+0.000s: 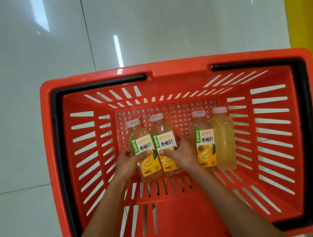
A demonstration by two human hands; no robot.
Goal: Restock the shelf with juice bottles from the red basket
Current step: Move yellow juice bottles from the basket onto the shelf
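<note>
On the floor of the red basket (175,66), we log: left hand (126,163) curled round the leftmost bottle (141,139); right hand (182,156) grasping the second bottle (164,134); third bottle (204,142) and fourth bottle (223,140) touching, nearer the basket's right wall, all lying flat

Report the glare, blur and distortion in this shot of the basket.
Head view: a bright glare streak on the glossy floor plus a paler patch top left; wide-angle lens bows the red basket rim and splays its walls; juice bottles slightly soft, large label print legible, small print not; lighting even, shadows faint.
</note>
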